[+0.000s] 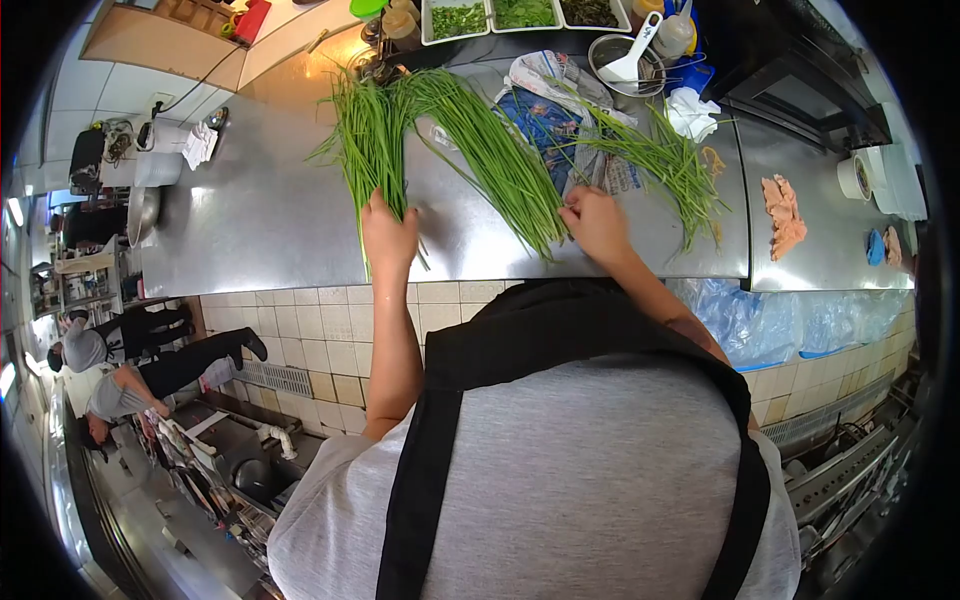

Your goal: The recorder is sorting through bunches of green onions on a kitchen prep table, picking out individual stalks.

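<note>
Long green chives lie in several bunches on a stainless steel worktop. My left hand (pixel 390 231) is closed around the lower part of the left bunch of chives (pixel 373 142). At the lower right end of the middle bunch of chives (pixel 487 154), my right hand (pixel 596 221) has its thumb and fingertips pinched together; whether a stalk is between them is too small to tell. A looser heap of chives (pixel 667 161) lies to the right, partly over printed paper (pixel 622 172) and a blue patterned sheet (pixel 544 124).
Trays of chopped greens (pixel 523 13) line the back, near a metal bowl (pixel 626 64) with a white scoop. White crumpled paper (pixel 690 114) lies beside it. An orange cloth (pixel 784 217) is at the right, a plastic tub (pixel 159 169) at the left. Two people (pixel 124 394) are farther left.
</note>
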Action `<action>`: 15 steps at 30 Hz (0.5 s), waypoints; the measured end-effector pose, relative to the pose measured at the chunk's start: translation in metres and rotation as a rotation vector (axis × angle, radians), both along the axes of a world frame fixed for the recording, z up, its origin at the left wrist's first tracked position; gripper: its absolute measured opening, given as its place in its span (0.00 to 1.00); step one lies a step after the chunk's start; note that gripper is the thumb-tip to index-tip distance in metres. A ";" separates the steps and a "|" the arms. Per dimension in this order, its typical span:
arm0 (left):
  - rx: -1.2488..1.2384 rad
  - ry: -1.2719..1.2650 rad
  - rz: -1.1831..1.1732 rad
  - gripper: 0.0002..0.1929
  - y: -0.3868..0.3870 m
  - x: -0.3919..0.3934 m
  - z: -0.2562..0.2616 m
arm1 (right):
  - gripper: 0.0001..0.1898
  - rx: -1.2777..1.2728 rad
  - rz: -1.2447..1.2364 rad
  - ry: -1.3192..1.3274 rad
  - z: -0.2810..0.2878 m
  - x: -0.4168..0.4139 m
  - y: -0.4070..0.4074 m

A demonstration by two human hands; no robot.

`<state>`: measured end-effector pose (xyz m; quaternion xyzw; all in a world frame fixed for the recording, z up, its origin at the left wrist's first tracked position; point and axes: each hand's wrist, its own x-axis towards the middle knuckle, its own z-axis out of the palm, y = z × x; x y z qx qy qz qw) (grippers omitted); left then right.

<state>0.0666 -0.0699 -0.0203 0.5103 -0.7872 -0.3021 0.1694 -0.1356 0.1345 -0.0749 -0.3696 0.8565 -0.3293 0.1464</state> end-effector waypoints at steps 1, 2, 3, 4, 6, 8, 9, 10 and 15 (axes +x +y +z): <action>-0.161 -0.151 0.032 0.28 0.006 0.004 -0.011 | 0.10 0.013 0.000 0.104 0.000 0.002 -0.004; -0.320 -0.302 0.064 0.33 0.011 0.006 -0.021 | 0.10 0.013 0.001 0.105 -0.002 0.003 -0.007; -0.320 -0.303 0.066 0.33 0.016 0.005 -0.020 | 0.10 0.012 0.009 0.168 -0.004 0.004 -0.009; -0.236 -0.278 0.017 0.36 0.023 0.001 -0.017 | 0.09 0.012 0.016 0.232 -0.006 0.004 -0.010; -0.168 -0.259 -0.073 0.37 0.031 -0.005 -0.020 | 0.08 0.027 0.021 0.121 -0.008 0.000 -0.010; -0.149 -0.197 -0.113 0.37 0.039 -0.012 -0.023 | 0.07 0.042 0.028 0.012 -0.007 -0.003 -0.009; -0.129 -0.136 -0.160 0.36 0.043 -0.017 -0.023 | 0.08 0.055 0.036 -0.107 -0.006 -0.004 -0.008; -0.211 -0.098 -0.186 0.33 0.046 -0.022 -0.023 | 0.09 0.067 0.042 -0.227 -0.005 -0.006 -0.007; 0.207 0.228 -0.327 0.22 0.056 -0.044 -0.016 | 0.10 -0.179 0.038 -0.734 0.009 -0.007 0.011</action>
